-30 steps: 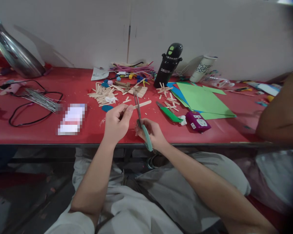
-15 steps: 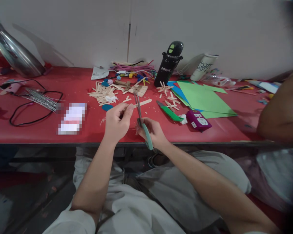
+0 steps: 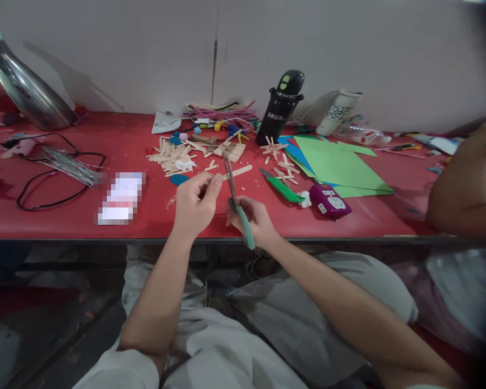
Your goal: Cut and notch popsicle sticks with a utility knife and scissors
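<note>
My left hand [image 3: 198,200] pinches one end of a wooden craft stick [image 3: 242,171], whose free end points to the right. My right hand [image 3: 256,217] is closed around the green handles of a pair of scissors [image 3: 246,226]. The blades point away from me and cross the stick just beyond my left fingertips. Whether they have cut into the wood, I cannot tell. Behind my hands lies a heap of craft sticks [image 3: 168,156], with a white crumpled scrap [image 3: 184,165] on it. A blue piece [image 3: 179,180] lies beside my left hand.
To the right lie a green cutter [image 3: 283,189], a purple box-shaped adapter [image 3: 329,201] and green paper sheets [image 3: 340,162]. A black bottle [image 3: 278,111] stands at the back. On the left are a phone-like blurred rectangle [image 3: 121,198], wires [image 3: 71,166] and a steel jug [image 3: 32,81]. Another person's arm [image 3: 461,189] rests at right.
Almost nothing differs. Both hands, the stick and the scissors hold nearly the same places; the whole view has shifted very slightly.
</note>
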Action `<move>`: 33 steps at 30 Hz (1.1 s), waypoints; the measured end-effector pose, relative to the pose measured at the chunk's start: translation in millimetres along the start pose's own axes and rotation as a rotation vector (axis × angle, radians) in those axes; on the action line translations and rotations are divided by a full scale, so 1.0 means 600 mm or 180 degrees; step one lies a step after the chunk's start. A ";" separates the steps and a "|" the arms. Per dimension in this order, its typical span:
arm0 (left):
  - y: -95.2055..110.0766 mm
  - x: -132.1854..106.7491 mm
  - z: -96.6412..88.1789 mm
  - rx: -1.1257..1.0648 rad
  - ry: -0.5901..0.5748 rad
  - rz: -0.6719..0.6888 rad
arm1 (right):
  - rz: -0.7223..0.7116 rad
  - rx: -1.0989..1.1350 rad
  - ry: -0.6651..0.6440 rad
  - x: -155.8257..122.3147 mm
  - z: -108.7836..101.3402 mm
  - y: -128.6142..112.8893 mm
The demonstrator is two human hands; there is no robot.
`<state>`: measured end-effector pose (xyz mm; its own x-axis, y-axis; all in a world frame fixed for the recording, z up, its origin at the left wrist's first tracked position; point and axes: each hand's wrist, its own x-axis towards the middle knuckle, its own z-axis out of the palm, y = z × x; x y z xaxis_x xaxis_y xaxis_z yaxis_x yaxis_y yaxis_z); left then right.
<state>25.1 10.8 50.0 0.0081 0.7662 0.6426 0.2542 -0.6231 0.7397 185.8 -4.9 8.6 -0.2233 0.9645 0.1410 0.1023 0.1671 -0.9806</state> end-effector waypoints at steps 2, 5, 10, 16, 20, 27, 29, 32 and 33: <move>-0.002 0.000 -0.001 0.0024 0.0007 -0.0033 | 0.0047 0.0061 -0.0051 0.000 0.000 0.000; -0.005 -0.001 -0.001 0.0031 0.0048 -0.0111 | 0.0002 0.0027 -0.0108 -0.001 -0.001 0.000; -0.007 -0.002 0.003 -0.0115 0.0066 -0.0164 | -0.0135 0.0010 -0.0361 -0.004 -0.007 -0.001; -0.008 0.001 0.001 -0.0333 0.0221 -0.0309 | -0.0045 -0.0081 -0.0487 -0.005 -0.009 0.002; -0.011 0.001 -0.001 -0.0501 0.0301 -0.0429 | -0.0038 -0.0075 -0.0544 -0.007 -0.010 0.005; -0.017 0.000 -0.013 -0.0658 0.0492 -0.0551 | -0.0045 -0.0194 -0.0431 -0.006 -0.007 0.000; -0.016 0.000 -0.015 -0.0673 0.0451 -0.0550 | -0.0051 -0.0205 -0.0442 -0.006 -0.007 -0.001; -0.013 0.001 -0.014 -0.0686 0.0341 -0.0585 | -0.0048 -0.0206 -0.0476 -0.007 -0.007 -0.001; -0.011 0.002 -0.013 -0.0691 0.0297 -0.0573 | -0.0051 -0.0197 -0.0481 -0.007 -0.007 -0.001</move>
<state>15.9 14.4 47.4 -0.1098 0.8559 0.5053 0.0305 -0.5052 0.8625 190.6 -8.0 9.1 -0.3682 0.9206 0.1299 0.1561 0.1990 -0.9675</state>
